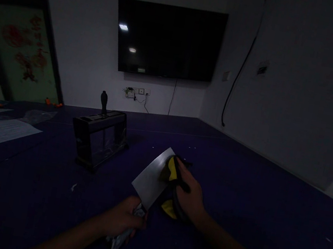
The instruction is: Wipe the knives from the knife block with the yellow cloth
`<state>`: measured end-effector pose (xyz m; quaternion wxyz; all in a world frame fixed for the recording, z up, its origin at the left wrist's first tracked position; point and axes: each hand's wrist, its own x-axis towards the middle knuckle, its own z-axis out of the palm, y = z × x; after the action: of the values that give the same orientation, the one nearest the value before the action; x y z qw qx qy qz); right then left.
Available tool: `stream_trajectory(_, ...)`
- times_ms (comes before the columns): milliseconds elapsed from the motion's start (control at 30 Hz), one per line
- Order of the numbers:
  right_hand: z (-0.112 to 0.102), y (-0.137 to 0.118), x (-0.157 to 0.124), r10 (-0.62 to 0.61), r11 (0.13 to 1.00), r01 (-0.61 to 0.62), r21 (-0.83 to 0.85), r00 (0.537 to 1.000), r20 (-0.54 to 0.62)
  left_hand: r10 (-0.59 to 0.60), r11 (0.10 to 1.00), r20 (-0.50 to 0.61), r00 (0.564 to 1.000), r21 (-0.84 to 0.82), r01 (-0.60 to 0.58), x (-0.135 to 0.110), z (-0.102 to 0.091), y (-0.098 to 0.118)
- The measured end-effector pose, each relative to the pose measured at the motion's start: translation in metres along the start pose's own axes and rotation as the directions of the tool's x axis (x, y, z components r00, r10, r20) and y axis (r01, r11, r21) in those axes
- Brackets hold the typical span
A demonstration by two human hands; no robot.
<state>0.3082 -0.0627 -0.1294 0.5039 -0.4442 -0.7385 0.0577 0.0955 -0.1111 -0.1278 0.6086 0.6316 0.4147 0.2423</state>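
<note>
My left hand (125, 220) is wrapped around the handle of a cleaver (149, 180). Its broad, shiny rectangular blade points up and away from me. Something pale and crumpled-looking covers the handle (118, 240); I cannot make out whether it is a wrap or a pattern. In my right hand (191, 195) is a black and yellow cloth (173, 169), pressed against the right side of the blade. Part of the cloth hangs below that hand. Left of the blade stands a dark knife block (103, 118) with clear sides, and a black handle (104, 102) sticks up from its top.
The dark purple floor (42, 205) has small white scraps (73, 187) on it. Printed paper (4, 131) and clear plastic (39, 116) lie at the left. A television (171, 41) hangs on the far wall above sockets (140, 92). A black cable (242, 69) runs down the right wall.
</note>
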Motion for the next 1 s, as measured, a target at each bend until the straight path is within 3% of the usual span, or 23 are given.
stream_trajectory(167,0.002,0.002,-0.001,-0.066,0.998,0.066,0.010,0.998,-0.015,0.003,0.999,-0.017,1.000,0.034,-0.003,0.000,0.000,-0.002)
stream_trajectory(367,-0.001,-0.011,-0.008,-0.257,0.960,0.274,-0.049,0.939,0.228,0.017,1.000,-0.002,1.000,0.021,-0.016,-0.002,0.003,0.002)
stream_trajectory(533,-0.002,-0.021,-0.011,-0.271,0.936,0.333,-0.116,0.890,0.365,-0.003,1.000,-0.008,1.000,0.001,0.003,0.001,0.004,-0.001)
stream_trajectory(667,-0.003,-0.029,-0.013,-0.320,0.893,0.431,-0.132,0.813,0.487,-0.024,0.999,-0.014,1.000,0.029,0.025,0.004,0.005,-0.003)
stream_trajectory(867,-0.005,-0.045,-0.017,-0.396,0.776,0.616,-0.132,0.640,0.658,0.101,0.995,-0.077,0.992,0.012,-0.101,0.008,0.009,-0.002)
stream_trajectory(1000,-0.004,-0.048,-0.016,-0.394,0.763,0.630,-0.143,0.629,0.670,0.113,0.994,-0.076,0.991,0.017,-0.112,0.009,0.010,-0.003)
